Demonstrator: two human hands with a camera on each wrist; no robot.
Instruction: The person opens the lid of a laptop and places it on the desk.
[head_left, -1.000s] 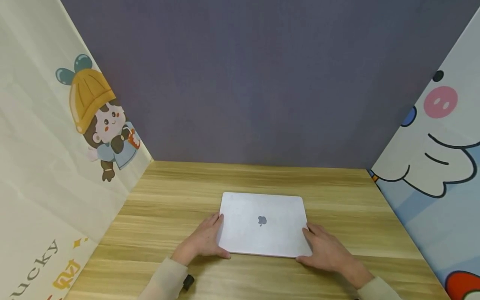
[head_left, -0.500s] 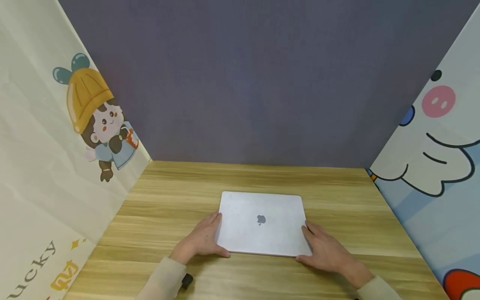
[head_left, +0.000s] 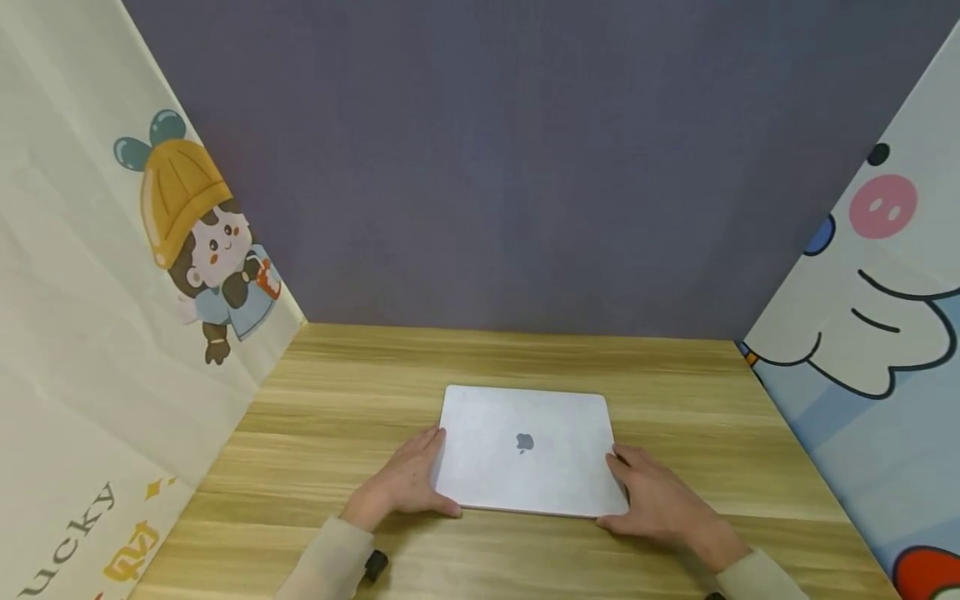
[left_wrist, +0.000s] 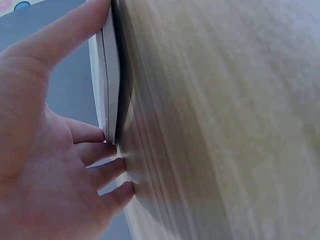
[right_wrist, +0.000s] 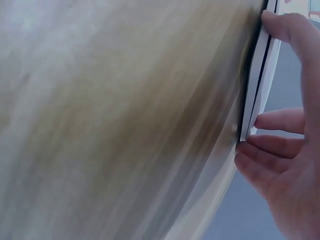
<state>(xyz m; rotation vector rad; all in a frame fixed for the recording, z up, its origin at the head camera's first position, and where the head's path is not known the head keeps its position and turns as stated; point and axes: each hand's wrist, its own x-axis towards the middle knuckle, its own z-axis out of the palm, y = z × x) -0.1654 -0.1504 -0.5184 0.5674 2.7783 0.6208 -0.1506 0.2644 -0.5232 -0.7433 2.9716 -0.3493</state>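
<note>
A closed silver laptop [head_left: 491,467] with a dark apple logo on its lid lies flat over the wooden table, in the middle of the head view. My left hand [head_left: 408,479] holds its near left corner, thumb at the front edge and fingertips along the left side. At the near right corner, my right hand [head_left: 652,500] holds it in the same way. In the left wrist view the laptop's thin edge [left_wrist: 111,80] runs between thumb and fingers, with the lower fingertips at the tabletop. The right wrist view has the edge [right_wrist: 255,80] between thumb and fingertips too.
Wood-grain tabletop [head_left: 337,367] surrounds the laptop. A dark grey panel [head_left: 480,167] stands behind it, with a cartoon-printed sheet on the left [head_left: 75,292] and another on the right [head_left: 922,350]. A small black object [head_left: 377,566] shows beside the left sleeve.
</note>
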